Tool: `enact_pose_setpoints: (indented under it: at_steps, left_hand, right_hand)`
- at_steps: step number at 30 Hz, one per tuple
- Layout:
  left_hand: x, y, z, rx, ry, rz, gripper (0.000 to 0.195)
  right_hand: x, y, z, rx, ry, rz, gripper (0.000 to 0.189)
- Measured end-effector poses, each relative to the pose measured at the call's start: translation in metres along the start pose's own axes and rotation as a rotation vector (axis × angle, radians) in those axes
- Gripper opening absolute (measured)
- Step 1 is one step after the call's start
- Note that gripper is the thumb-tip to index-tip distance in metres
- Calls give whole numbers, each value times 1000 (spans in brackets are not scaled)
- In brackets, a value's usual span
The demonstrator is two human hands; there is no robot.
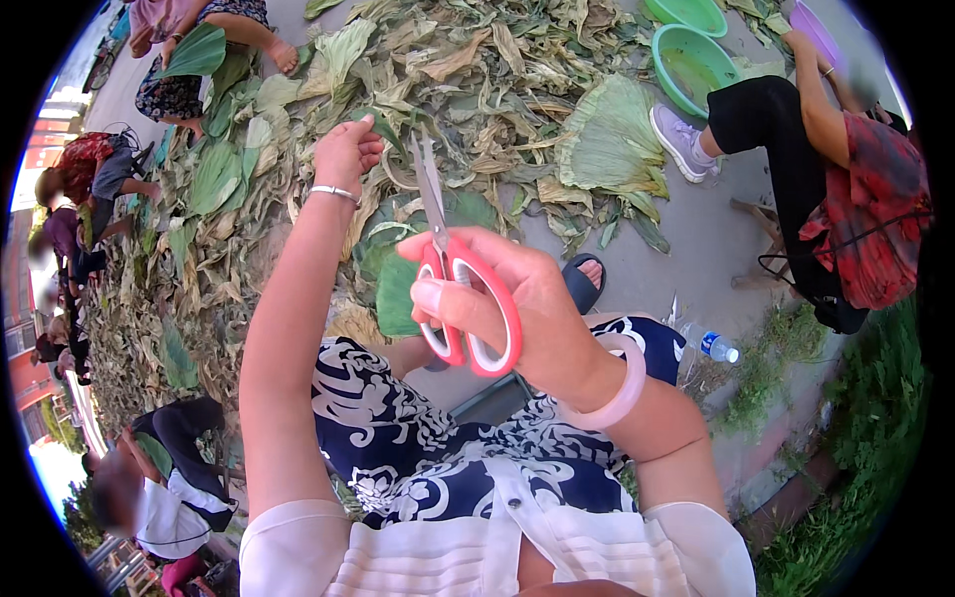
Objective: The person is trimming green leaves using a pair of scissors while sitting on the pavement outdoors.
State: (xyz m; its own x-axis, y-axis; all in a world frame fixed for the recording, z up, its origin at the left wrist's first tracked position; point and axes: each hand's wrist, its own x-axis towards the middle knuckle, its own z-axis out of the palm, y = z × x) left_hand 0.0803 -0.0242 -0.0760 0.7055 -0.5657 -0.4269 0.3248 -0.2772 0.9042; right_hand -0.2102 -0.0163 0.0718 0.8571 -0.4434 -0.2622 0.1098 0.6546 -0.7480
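My right hand (541, 313) is shut on a pair of scissors (489, 321) with red and white handles. Their blades point away from me, slightly parted, over a heap of large leaves (477, 97), mostly dry and brown. To the left of the blade tips, my left hand (347, 153) pinches a strip of green leaf (386, 133) that reaches toward the blades. Whether the blades touch it I cannot tell. Below the scissors, partly behind them, lies a broad green leaf (395, 295) near my feet.
A person (858, 201) sits on a low wooden stool at the right, beside green plastic basins (690, 67). More people sit along the left; one holds a green leaf (195, 52). A wide pale leaf (612, 138) and a plastic bottle (709, 343) lie on the concrete.
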Motion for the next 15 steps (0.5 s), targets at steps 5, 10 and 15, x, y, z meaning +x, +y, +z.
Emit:
enact_pose_setpoints:
  at_steps: [5,10,15]
  left_hand:
    - [76,-48,44,87,21,-79,16]
    - [136,-112,87,484,-42,141,36]
    - [162,-151,154,972,-213,472,60]
  right_hand:
    - [3,-27,-28,87,99,151,38]
    - [9,-37,-66,98,262,212,41]
    - [14,-28,-100,62,417,216,43]
